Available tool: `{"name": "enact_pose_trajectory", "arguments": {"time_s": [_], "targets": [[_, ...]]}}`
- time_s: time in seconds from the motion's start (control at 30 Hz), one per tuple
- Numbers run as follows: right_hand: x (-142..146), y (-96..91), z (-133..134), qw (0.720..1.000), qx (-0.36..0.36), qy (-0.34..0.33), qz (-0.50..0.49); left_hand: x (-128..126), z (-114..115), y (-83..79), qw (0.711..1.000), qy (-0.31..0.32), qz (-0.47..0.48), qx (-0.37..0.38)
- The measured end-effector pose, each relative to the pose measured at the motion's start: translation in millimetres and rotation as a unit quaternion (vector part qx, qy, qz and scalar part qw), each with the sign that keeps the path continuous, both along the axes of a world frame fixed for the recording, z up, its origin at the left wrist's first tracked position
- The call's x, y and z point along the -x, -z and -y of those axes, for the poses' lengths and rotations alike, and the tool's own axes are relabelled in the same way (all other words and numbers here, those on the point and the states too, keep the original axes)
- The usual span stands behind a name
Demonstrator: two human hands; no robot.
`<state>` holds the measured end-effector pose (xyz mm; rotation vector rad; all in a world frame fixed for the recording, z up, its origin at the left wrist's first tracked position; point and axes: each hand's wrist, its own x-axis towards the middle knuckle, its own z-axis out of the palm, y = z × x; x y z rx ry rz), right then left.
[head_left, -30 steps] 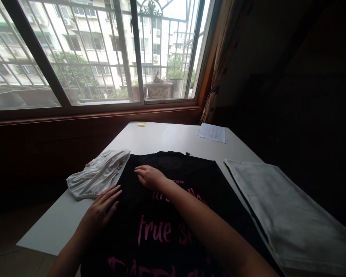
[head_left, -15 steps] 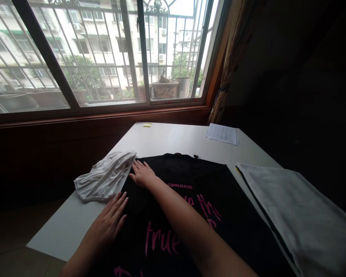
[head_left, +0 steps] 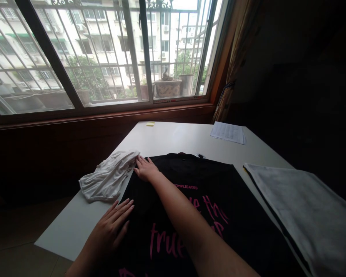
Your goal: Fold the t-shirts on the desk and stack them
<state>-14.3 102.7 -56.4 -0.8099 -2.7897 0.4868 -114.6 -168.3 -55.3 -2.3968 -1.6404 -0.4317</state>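
Observation:
A black T-shirt (head_left: 173,169) with pink lettering lies spread on the white table (head_left: 184,134), its neckline toward the window. My right hand (head_left: 145,169) rests flat on its upper left corner, the forearm crossing over the print and hiding part of it. Lower down, my left hand (head_left: 112,223) lies flat along the shirt's left edge, fingers stretched out. Just beyond both hands, a crumpled white garment (head_left: 109,175) sits on the table, close to my right fingertips. Whether those fingertips touch it I cannot tell.
To the right lies a grey-white cloth (head_left: 302,204) with a dark edge. Papers (head_left: 228,132) and a yellow sticky note (head_left: 150,124) are at the table's far side. A barred window (head_left: 109,57) and a tied curtain (head_left: 227,88) stand behind.
The view has shifted slightly, so everything sits a little farther right. Both hands stay flat on the black T-shirt in nearly the same places.

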Motion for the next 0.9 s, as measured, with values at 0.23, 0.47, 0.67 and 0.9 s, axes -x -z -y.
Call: {"name": "enact_pose_trajectory", "arguments": {"time_s": [0.23,0.47,0.67,0.9], "targets": [[-27,-7.2,24,0.995,-0.069,-0.055,-0.053,-1,-1,-1.2,1.000,-0.013,0.020,-0.001],[-49,4.3,46,0.986,-0.066,-0.155,-0.012,3,-2,5.8,1.000,-0.018,0.021,-0.007],[-37,6.4,21,0.994,-0.052,-0.100,-0.003,3,-1,3.9,0.999,-0.009,0.038,-0.015],[-26,3.2,4,0.998,-0.024,-0.065,0.004,3,1,0.5,0.999,0.004,0.039,-0.004]]}}
